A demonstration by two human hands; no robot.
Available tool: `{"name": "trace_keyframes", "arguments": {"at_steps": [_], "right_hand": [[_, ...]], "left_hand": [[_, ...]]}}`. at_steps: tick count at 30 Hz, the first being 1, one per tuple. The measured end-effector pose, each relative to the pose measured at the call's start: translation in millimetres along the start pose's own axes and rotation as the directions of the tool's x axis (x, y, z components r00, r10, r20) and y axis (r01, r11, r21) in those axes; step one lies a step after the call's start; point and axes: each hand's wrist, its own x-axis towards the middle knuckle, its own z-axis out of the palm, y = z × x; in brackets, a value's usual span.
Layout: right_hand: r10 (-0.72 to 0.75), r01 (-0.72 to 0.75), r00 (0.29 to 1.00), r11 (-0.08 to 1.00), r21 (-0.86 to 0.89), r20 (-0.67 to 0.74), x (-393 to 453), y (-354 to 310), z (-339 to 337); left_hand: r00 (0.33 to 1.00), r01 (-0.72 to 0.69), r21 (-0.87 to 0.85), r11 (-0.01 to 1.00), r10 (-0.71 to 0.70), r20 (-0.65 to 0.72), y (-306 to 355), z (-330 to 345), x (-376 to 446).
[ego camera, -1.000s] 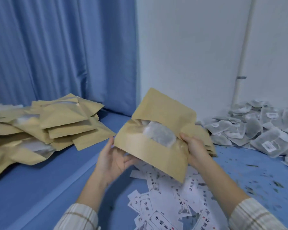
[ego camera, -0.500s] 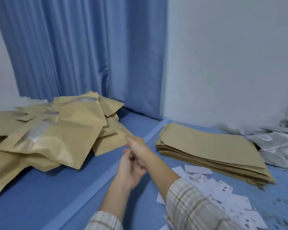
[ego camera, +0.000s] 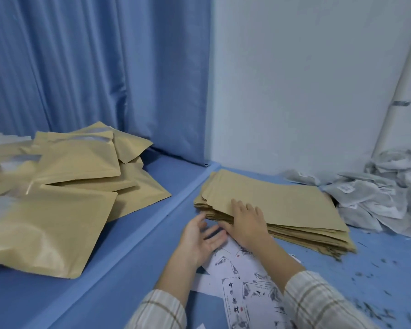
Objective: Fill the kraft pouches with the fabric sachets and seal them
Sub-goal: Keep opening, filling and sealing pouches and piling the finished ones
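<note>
The right hand (ego camera: 246,220) lies flat on the near left corner of the stack of empty kraft pouches (ego camera: 282,205), fingers spread and straight; its grip is apart, pressing rather than clamping, probably to slide or peel the top pouch free. The left hand (ego camera: 201,238) hovers just beside the stack's edge, palm up, fingers relaxed and apart, holding nothing, seemingly ready to catch whatever comes off. Both forearms reach forward from checked sleeves (ego camera: 318,302), the right crossing above scattered printed paper labels (ego camera: 244,293) on the blue surface (ego camera: 138,245). The fabric sachets (ego camera: 375,198) are heaped against the wall to the right, touching the stack's far end, within easy reach for filling. To the left, well apart, the filled pouches (ego camera: 64,198) sit in a loose pile, likely the finished lot, in front of a blue curtain (ego camera: 93,67).
</note>
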Motion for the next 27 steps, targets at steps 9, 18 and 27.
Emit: {"name": "trace_keyframes", "arguments": {"at_steps": [9,18,27], "right_hand": [[-0.345,0.447,0.645,0.894,-0.030,-0.682,-76,3,-42],[-0.314,0.451,0.878,0.794,0.407,-0.360,-128,-2,-102],[0.046,0.124,0.992,-0.343,0.931,-0.115,-163,0,-168]], "left_hand": [[0.980,-0.022,0.003,1.000,0.021,0.197,-13,20,-35],[0.780,-0.601,0.381,0.702,0.618,0.092,-10,41,-97],[0.559,-0.250,0.859,-0.446,0.658,0.505,-45,91,-184]]}}
